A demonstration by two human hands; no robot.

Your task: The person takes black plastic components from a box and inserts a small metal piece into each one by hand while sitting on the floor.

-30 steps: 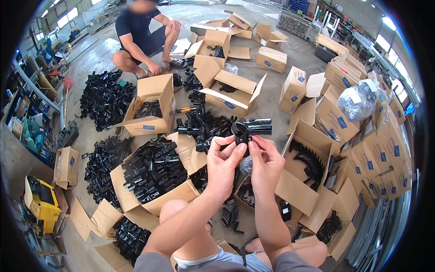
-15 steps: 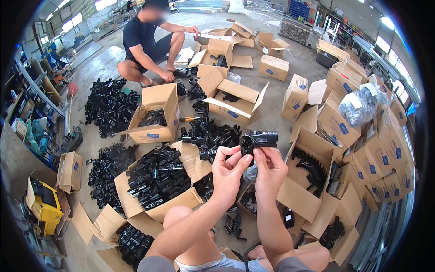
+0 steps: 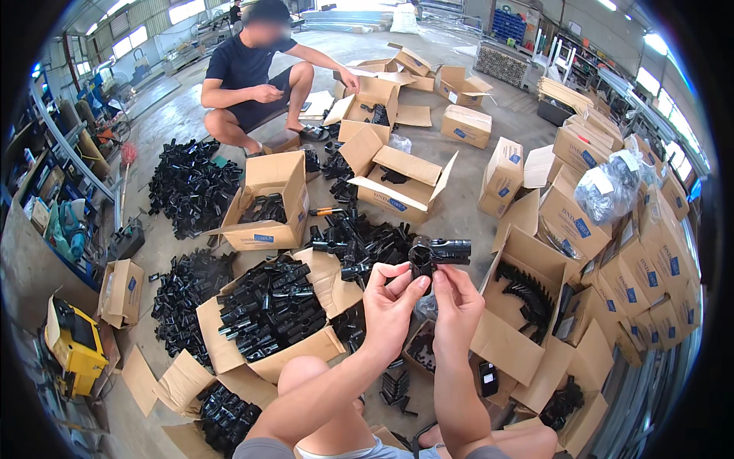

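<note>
Both my hands hold up a black pipe connector [image 3: 447,250], a shiny piece with a round clamp-like opening at its left end and a tube pointing right. My left hand [image 3: 391,306] pinches the lower left of the clamp end between thumb and fingers. My right hand [image 3: 457,306] grips the same part from below, its fingertips close beside the left thumb. Behind the connector lies a loose pile of similar black parts [image 3: 363,237]. Left of my left hand, an open carton [image 3: 298,356] is heaped with black connectors. Right of my right hand, another open carton [image 3: 511,348] holds curved black pieces.
A co-worker [image 3: 245,84] squats at the far left among cartons. Loose black parts [image 3: 191,183] cover the floor at left. Stacked cartons [image 3: 642,260] line the right. A yellow case [image 3: 76,348] stands at left, and a phone [image 3: 488,378] lies near my right forearm.
My hands and the connector sit slightly lower in view, still gripping it. The co-worker has raised the hand that was down by the floor and reaches the other toward a carton.
</note>
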